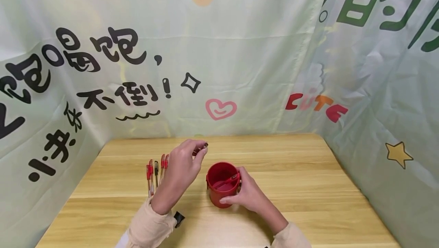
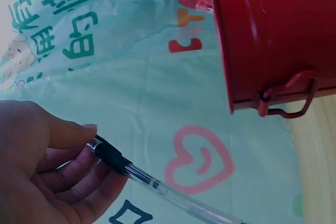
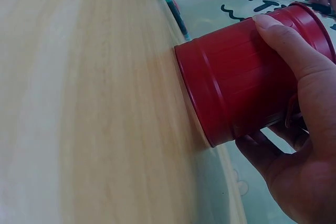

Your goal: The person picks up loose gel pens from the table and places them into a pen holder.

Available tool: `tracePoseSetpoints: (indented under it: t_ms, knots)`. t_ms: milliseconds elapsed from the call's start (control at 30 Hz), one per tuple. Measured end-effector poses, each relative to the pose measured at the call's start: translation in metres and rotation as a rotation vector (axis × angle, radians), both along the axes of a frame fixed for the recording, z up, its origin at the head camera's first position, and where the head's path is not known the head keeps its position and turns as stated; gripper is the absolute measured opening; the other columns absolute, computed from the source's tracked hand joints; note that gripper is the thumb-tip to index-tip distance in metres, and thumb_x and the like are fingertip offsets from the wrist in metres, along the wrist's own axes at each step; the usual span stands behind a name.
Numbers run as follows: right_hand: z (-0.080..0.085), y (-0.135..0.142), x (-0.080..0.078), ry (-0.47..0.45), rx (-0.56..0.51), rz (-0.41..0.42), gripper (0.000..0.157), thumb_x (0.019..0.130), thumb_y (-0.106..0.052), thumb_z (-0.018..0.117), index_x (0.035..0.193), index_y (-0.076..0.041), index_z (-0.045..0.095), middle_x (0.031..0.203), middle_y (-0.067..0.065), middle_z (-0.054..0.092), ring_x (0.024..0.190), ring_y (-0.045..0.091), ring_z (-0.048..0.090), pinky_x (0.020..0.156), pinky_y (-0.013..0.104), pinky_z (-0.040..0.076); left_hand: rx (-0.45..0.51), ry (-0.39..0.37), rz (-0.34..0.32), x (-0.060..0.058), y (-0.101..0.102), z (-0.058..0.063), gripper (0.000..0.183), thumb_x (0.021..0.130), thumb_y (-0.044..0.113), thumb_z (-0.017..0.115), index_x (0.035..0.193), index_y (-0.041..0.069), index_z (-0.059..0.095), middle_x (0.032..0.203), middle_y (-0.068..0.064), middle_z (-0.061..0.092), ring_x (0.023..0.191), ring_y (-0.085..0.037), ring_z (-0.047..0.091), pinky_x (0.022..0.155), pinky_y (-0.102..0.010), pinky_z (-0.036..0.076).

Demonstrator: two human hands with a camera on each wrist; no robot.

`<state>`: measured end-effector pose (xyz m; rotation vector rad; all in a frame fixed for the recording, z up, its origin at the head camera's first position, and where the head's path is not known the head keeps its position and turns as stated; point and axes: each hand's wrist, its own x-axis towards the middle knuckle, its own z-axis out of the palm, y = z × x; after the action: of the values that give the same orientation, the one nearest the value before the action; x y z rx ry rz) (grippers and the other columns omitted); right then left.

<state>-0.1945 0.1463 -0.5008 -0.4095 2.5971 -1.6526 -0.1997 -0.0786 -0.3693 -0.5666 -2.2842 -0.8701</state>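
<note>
A red metal bucket (image 1: 219,198) with side handles stands on the wooden table with its mouth up. My right hand (image 1: 252,192) grips it from the right side, thumb at the front and fingers round the back, as the right wrist view also shows. One red-capped pen (image 1: 231,180) leans inside the bucket against the rim. Left of the bucket and above rim height, my left hand (image 1: 183,162) pinches a clear-barrelled pen (image 2: 181,199) by its black capped end between thumb and fingers. The pen's far end is cut off in the left wrist view.
Several pens (image 1: 151,168), mostly red-capped and one black-capped, lie on the table (image 1: 291,172) left of my left forearm, which partly hides them. A small black object (image 1: 178,219) shows beside the left sleeve. Printed cloth (image 1: 253,69) hangs behind and at both sides.
</note>
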Motion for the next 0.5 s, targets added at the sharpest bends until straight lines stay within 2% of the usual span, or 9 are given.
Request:
tracePoseSetpoints:
  t_ms: [167,500]
  knots:
    - [-0.001,0.0,0.0,-0.008,0.003,0.003,0.096,0.061,-0.041,0.101,0.138,-0.017,0.048,0.133,0.0,0.064,0.12,0.017,0.062,0.097,0.03,0.057,0.066,0.055,-0.039,0.005,0.003,0.002,0.015,0.089,0.008,0.081,0.103,0.006,0.079,0.094,-0.005,0.077,0.08,-0.013,0.073,0.07,-0.028,0.062]
    - [-0.003,0.001,-0.002,0.023,0.019,0.008,0.094,0.063,-0.041,0.1,0.137,-0.014,0.049,0.131,0.002,0.065,0.119,0.018,0.063,0.095,0.028,0.057,0.16,0.18,-0.192,0.013,0.017,0.001,0.019,0.085,0.005,0.083,0.103,0.003,0.078,0.094,-0.006,0.078,0.081,-0.013,0.075,0.075,-0.025,0.063]
